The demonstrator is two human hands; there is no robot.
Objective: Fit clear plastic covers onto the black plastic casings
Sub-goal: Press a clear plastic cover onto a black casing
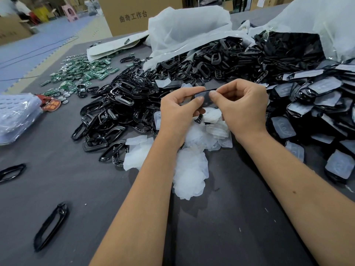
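Both hands hold one black casing [206, 100] above the table's middle. My left hand [178, 112] grips its left end with the thumb on top. My right hand [244, 108] pinches its right end, thumb pressing the upper face. A clear cover seems to lie on the casing, mostly hidden by the thumbs. Under the hands lies a heap of loose clear covers [190, 169]. Left of it spreads a big pile of bare black casings [119, 104]. At the right lies a pile of casings with clear covers on them [315, 104].
Green circuit boards [80, 73] lie at the far left. White plastic bags [188, 29] spill black parts at the back. A clear bag [15, 116] sits at the left edge. Two single black frames [51, 227] [11, 171] lie on the grey table [76, 189] near me.
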